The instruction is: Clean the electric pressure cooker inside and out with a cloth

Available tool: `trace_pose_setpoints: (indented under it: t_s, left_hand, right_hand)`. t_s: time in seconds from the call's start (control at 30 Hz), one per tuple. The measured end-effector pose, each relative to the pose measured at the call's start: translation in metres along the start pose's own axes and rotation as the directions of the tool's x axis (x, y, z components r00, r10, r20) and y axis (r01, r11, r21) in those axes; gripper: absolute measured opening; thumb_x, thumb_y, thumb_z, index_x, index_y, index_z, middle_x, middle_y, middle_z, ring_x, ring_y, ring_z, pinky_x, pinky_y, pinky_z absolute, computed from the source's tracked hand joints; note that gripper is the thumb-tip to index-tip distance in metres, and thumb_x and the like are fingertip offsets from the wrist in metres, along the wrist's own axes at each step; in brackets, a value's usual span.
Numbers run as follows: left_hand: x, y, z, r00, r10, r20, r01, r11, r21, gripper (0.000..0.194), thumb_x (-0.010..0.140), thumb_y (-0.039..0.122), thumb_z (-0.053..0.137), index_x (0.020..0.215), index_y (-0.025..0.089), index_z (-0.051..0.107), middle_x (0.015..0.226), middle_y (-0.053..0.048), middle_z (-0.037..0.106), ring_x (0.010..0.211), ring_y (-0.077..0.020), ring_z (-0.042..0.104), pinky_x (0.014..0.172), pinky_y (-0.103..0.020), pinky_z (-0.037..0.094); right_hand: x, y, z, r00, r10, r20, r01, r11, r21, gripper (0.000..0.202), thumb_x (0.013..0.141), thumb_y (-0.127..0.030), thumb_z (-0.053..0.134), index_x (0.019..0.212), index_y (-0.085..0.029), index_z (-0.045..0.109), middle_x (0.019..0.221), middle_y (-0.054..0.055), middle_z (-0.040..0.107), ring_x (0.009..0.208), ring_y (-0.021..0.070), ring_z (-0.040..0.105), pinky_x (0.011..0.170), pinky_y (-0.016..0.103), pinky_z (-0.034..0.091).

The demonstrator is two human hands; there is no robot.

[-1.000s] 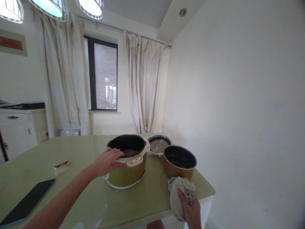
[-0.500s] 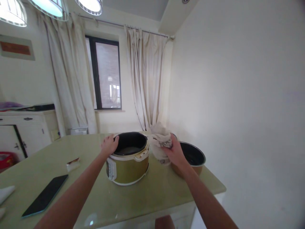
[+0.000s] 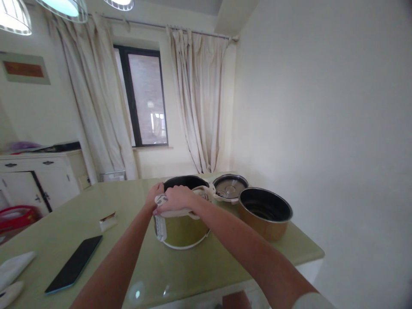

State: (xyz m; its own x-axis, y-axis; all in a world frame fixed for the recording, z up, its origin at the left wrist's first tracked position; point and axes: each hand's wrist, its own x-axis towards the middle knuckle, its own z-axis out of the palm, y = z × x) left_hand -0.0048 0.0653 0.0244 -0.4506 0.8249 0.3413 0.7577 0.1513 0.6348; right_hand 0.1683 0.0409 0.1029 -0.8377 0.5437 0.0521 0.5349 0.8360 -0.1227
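A rice cooker (image 3: pixel 183 231) with a gold-green body and white trim stands on the table, its dark inside facing up. My left hand (image 3: pixel 156 193) grips the cooker's left rim, its fingers partly hidden behind my right hand. A pale patterned cloth (image 3: pixel 202 193) is bunched under my right hand (image 3: pixel 178 198), which is closed on it and presses it against the cooker's front rim. Behind the cooker on the right lies its opened lid (image 3: pixel 231 185), with a grey inner face. An inner pot (image 3: pixel 264 216), dark inside and copper-coloured outside, sits to the right of the cooker.
On the left of the pale green table (image 3: pixel 135 274) lie a dark phone (image 3: pixel 75 264), a small white packet (image 3: pixel 108 221) and white objects (image 3: pixel 14 268). A wall (image 3: pixel 337 150) rises on the right. A white cabinet (image 3: pixel 61 176) and a red basket (image 3: pixel 19 219) stand at the far left.
My right hand has brought the cloth leftward from beside the inner pot onto the cooker's front rim. The lid behind shows more fully now. My left hand stays at the left rim.
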Motion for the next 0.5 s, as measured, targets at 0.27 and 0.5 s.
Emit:
trace_pose_setpoints:
  t_s: [0.27,0.5]
  left_hand:
    - [0.000,-0.003,0.006,0.998,-0.051,-0.026,0.049,0.996,-0.076,0.048,0.088,0.016,0.045,0.127,0.012,0.073,0.128,-0.014,0.076,0.123,-0.0285,0.069,0.109,-0.038,0.052]
    - [-0.003,0.000,0.005,0.999,-0.042,-0.013,0.039,0.989,-0.140,0.052,0.084,0.012,0.044,0.128,0.009,0.072,0.129,-0.017,0.075,0.125,-0.0303,0.068,0.110,-0.041,0.052]
  right_hand:
    - [-0.052,0.094,-0.029,0.989,-0.085,0.121,0.053,0.968,0.247,0.062,0.074,-0.077,0.073,0.101,-0.021,0.080,0.099,0.003,0.079,0.092,0.0235,0.073,0.078,0.027,0.050]
    - [-0.026,0.071,-0.028,0.988,0.039,0.149,-0.055,0.993,0.102,0.074,0.076,-0.077,0.072,0.107,-0.010,0.078,0.109,0.017,0.078,0.094,0.0311,0.072,0.079,0.036,0.054]
